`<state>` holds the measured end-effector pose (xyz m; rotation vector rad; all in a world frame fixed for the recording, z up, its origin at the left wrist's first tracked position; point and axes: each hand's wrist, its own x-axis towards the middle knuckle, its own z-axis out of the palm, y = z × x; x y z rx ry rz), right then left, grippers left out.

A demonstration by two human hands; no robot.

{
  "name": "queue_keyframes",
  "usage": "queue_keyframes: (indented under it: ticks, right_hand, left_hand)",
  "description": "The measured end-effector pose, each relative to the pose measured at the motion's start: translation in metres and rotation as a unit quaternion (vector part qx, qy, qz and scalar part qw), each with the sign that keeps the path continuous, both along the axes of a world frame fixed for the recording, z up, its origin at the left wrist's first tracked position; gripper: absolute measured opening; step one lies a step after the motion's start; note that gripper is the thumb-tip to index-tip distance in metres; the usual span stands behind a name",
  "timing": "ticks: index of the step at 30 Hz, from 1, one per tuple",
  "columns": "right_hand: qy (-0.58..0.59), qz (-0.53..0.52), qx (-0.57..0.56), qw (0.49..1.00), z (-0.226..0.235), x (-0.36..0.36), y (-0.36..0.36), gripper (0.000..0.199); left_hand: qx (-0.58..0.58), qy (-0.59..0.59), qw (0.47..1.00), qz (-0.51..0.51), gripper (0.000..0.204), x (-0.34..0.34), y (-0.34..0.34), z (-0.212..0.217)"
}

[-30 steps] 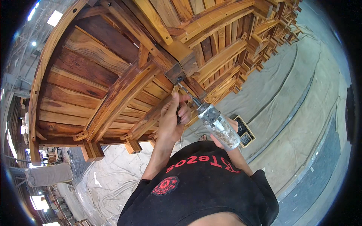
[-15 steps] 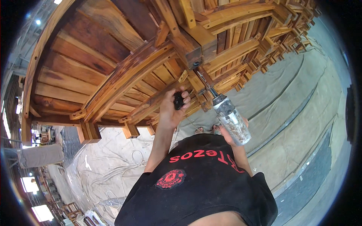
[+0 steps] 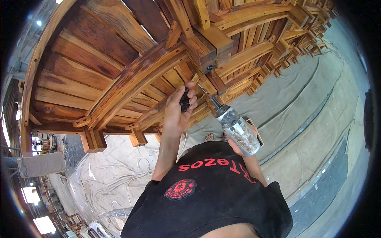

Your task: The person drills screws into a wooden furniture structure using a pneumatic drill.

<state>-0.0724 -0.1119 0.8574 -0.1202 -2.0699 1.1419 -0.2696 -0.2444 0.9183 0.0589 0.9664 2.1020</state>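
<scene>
My left hand (image 3: 179, 106) is closed around a cluster of small black pieces (image 3: 185, 100), whose kind I cannot make out. In my right hand (image 3: 237, 148), mostly hidden behind the tool, is a power driver (image 3: 239, 131) with a scuffed, tape-wrapped body. Its long thin bit (image 3: 204, 90) points up and left, its tip near the fingertips of my left hand. Above both hands, a square wooden leg (image 3: 202, 53) ends in a face with a small dark round piece (image 3: 210, 68) on it. The bit's tip is apart from that leg end.
Slatted wooden furniture (image 3: 91, 67) with curved rails fills the upper left, and more pieces (image 3: 254, 43) run in a row to the upper right. Grey cloth (image 3: 293, 107) covers the floor. A pale hose or cord (image 3: 141, 168) loops across it at the left.
The power driver has drawn away from the leg end, down and to the left. My left hand has risen slightly, still holding the black pieces.
</scene>
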Motion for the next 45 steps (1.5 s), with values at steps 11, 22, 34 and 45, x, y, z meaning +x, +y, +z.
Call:
queue_keyframes:
  ticks: [11,22,34,45]
  right_hand:
    - [0.021,0.022,-0.002,1.000,0.006,-0.009,-0.002,0.033]
    - [0.041,0.053,-0.031,0.997,0.001,-0.016,-0.002,0.024]
    - [0.024,0.055,-0.044,0.997,0.010,-0.013,0.002,0.026]
    - [0.004,0.029,-0.034,0.999,0.013,0.000,0.007,0.033]
  left_hand:
    - [-0.008,0.008,1.000,0.005,0.033,-0.004,0.006,0.013]
    - [-0.040,0.033,0.998,-0.020,0.035,-0.001,0.006,0.026]
    - [-0.077,0.097,0.992,-0.014,0.030,0.004,0.015,0.023]
    - [-0.036,0.080,0.995,-0.052,0.026,0.009,0.032,0.028]
